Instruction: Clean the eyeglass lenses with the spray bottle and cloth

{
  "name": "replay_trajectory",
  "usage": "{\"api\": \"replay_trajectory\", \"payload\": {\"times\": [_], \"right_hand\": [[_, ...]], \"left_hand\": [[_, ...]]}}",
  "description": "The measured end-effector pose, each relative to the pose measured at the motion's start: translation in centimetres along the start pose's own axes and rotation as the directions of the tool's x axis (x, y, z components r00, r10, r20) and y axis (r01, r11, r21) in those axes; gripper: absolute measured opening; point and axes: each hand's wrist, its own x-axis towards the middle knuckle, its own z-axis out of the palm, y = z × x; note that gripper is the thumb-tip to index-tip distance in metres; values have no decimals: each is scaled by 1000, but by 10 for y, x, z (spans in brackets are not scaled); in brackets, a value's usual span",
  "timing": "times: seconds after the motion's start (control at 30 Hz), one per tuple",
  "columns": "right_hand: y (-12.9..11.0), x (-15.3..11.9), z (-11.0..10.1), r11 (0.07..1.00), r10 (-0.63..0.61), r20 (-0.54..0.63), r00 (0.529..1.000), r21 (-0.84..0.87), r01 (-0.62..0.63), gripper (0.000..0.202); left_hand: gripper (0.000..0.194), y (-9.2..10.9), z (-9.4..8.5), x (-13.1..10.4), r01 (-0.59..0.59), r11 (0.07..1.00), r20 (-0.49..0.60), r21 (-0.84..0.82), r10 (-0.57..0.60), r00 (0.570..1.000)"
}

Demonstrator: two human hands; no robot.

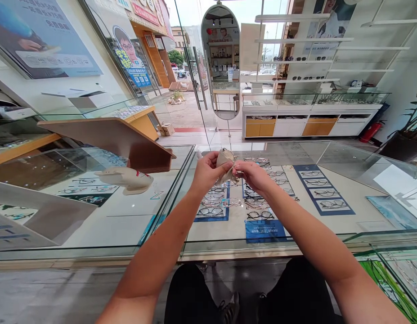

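Above the glass counter, my left hand is closed around a beige cloth, its thumb pressing on the fabric. A thin dark rim of a pair of eyeglasses shows at the cloth's upper edge; fingers and fabric hide the rest. My right hand pinches at the cloth's right side, where the eyeglasses appear to be gripped. Beneath both hands, several pairs of glasses lie in rows on blue display cards inside the case.
The glass countertop spans the front. At left stand a brown wooden board and a white open box, with a beige object near the board. An oval mirror stands beyond. A second blue card of glasses lies right.
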Motion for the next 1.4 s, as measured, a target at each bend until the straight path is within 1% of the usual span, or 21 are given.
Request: {"api": "replay_trajectory", "payload": {"times": [0.17,0.3,0.43,0.5,0.63,0.73,0.83,0.97,1.1,1.23,1.4], "right_hand": [[3,2,-1,1000,21,61,998,-20,-20,23],[4,1,-2,999,11,103,995,-53,-5,26],[5,-2,0,991,-11,110,994,-130,26,23],[5,-4,2,989,-10,115,993,-142,26,23],[4,-6,6,989,-20,132,991,-144,39,23],[4,-6,7,987,-15,134,991,-156,36,23],[1,-5,6,986,-26,111,994,-164,44,25],[-4,-5,2,984,-40,50,998,-172,48,26],[-8,-5,1,985,-37,18,999,-170,39,27],[-6,-4,1,987,-16,-8,1000,-161,15,28],[-4,-4,2,993,-5,-13,1000,-122,3,28]], "left_hand": [[55,-1,0,-1,0,1000,8,28,-1,1000],[51,-3,1,-2,-31,998,5,63,31,1000],[56,-3,5,-5,-60,996,-13,65,61,998],[58,-3,8,-7,-85,994,-34,73,88,996],[64,-4,10,-10,-142,974,-94,175,160,983],[68,-6,7,-9,-148,967,-94,209,171,981],[71,-8,1,-5,-99,981,-74,166,113,991],[69,-11,-5,4,23,1000,-1,-5,-23,1000],[62,-14,-10,10,75,989,66,-130,-67,996],[58,-15,-14,12,169,967,146,-192,-142,979],[53,-11,-12,9,192,948,209,-255,-139,968]]}}
